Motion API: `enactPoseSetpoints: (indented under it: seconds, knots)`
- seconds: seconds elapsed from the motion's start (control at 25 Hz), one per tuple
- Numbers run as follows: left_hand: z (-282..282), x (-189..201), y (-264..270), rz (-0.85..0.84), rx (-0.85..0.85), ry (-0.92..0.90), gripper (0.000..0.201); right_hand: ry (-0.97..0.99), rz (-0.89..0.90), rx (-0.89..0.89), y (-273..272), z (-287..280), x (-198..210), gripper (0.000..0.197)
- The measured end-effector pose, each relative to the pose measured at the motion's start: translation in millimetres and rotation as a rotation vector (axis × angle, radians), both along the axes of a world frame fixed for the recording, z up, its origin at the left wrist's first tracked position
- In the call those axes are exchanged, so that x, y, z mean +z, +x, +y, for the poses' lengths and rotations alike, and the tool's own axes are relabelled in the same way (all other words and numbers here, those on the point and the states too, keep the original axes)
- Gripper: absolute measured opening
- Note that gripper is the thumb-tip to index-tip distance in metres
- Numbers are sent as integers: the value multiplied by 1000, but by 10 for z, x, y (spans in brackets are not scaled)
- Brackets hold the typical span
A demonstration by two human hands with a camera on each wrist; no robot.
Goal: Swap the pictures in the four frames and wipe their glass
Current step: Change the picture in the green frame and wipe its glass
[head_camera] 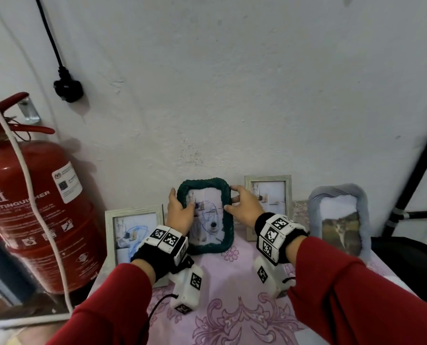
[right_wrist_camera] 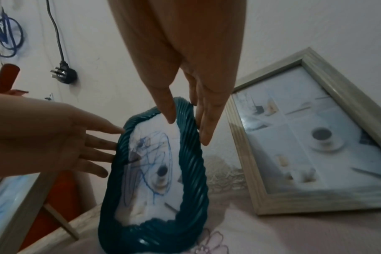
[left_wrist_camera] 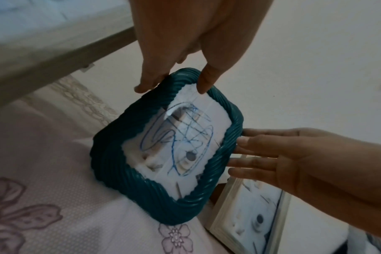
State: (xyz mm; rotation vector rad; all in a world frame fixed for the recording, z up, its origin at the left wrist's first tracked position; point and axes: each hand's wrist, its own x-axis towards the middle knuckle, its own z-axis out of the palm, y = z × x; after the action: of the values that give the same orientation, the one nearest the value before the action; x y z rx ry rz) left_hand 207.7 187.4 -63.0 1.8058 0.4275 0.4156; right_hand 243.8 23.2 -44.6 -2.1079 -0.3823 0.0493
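both hands on the teal frame [head_camera: 205, 215] now — left hand [head_camera: 180, 212] and right hand [head_camera: 244, 207] each pinching a side rail, thumb in front, fingers straight behind. it stands upright on the floral cloth [head_camera: 232, 317] between two pale wooden frames. looks light, rigid, ribbed for grip — glass fragile, so hold the rim.

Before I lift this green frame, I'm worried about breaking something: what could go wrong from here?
1. The left hand and right hand hold the green frame only by fingertips on its upper edges; it could slip or tip.
2. The pale frame stands close behind on the right; a swing might knock it over.
3. Blue scribbles cover the picture; wiping could smear them if they sit on the glass.
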Motion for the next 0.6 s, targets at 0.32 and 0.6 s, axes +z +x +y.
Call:
enactPoseSetpoints:
  seconds: [0.32,0.6]
  knots:
    - [-79,108,-251,-64,-79,65,28,70,-54,-83,-38,-237,-26,47]
    - [-200,568,-736,-196,-200,-47,24,237,-44,-56,-444,-512,356,41]
